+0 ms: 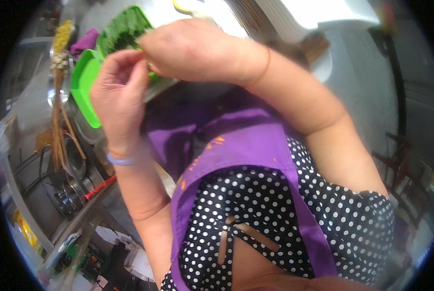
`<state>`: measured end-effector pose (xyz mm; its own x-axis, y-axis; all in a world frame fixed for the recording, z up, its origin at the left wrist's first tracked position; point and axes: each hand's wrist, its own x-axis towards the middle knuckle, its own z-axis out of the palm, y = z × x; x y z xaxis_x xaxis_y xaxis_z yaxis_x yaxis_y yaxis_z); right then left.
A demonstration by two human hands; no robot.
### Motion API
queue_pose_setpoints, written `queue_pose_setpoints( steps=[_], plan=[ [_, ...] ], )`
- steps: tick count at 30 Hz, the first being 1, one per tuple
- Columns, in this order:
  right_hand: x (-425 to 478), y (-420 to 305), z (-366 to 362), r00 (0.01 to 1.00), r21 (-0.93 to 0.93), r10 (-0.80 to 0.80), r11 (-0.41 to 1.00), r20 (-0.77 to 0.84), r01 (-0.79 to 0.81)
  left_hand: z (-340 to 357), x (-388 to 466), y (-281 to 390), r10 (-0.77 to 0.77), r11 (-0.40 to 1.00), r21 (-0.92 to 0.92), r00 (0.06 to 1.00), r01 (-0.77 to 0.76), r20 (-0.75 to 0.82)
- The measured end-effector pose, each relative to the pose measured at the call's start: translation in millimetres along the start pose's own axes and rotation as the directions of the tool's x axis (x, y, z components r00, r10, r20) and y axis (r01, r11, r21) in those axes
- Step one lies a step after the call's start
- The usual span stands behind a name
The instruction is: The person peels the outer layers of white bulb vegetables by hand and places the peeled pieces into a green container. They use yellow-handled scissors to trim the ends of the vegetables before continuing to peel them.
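My left hand (pixel 120 91), with a lavender bangle at the wrist, is raised at the upper left, its thumb and forefinger pinched together. The fingertips of my right hand (pixel 189 51) meet them. A thin band circles the right wrist. Whatever may lie between the fingers is too small and blurred to tell. Just beyond the hands is a bright green plastic container (pixel 101 43) of green leaves (pixel 124 31), partly hidden by my right hand. A second green plastic tray (pixel 87 82) sits beside my left hand.
Left of the trays lie wooden skewers (pixel 58 120) with yellow food pieces (pixel 62 36) and pale pieces at their ends. Near them is a purple cloth (pixel 84 42). More thin sticks (pixel 246 14) and a white container (pixel 311 14) stand beyond my right arm. Metal pans (pixel 67 198) are at lower left.
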<state>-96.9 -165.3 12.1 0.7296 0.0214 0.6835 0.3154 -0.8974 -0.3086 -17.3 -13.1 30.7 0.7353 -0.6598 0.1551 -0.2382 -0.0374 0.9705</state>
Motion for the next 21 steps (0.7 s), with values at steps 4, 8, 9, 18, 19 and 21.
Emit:
queue_pose_setpoints(
  steps=[4, 8, 9, 18, 19, 21],
  plan=[
    [12, -5, 5, 0.977, -0.004, 0.151, 0.988, 0.151, -0.152, -7, 5, -4, -0.023, 0.999, -0.034, 1.000, 0.024, 0.017],
    [24, -12, 8, 0.954, 0.018, 0.246, 0.967, 0.173, -0.253, -15, 9, -2, 0.036, 0.999, 0.032, 0.999, -0.036, -0.006],
    [25, -12, 10, 0.956, 0.052, 0.244, 0.965, 0.161, -0.255, -17, 9, 0, 0.040, 0.998, 0.044, 0.999, -0.039, -0.010],
    [38, -20, -13, 0.777, 0.540, 0.468, 0.559, 0.420, -0.629, -42, 17, 8, -0.042, 0.976, -0.206, 0.991, 0.068, 0.127],
    [42, -25, -19, 0.705, 0.578, 0.486, 0.409, 0.517, -0.706, -42, 18, 4, 0.064, 0.990, -0.129, 0.995, -0.054, 0.075],
    [40, -32, -20, 0.745, 0.584, 0.526, 0.476, 0.410, -0.658, -37, 21, 0, 0.282, 0.958, 0.043, 0.959, -0.282, 0.000]
  ],
)
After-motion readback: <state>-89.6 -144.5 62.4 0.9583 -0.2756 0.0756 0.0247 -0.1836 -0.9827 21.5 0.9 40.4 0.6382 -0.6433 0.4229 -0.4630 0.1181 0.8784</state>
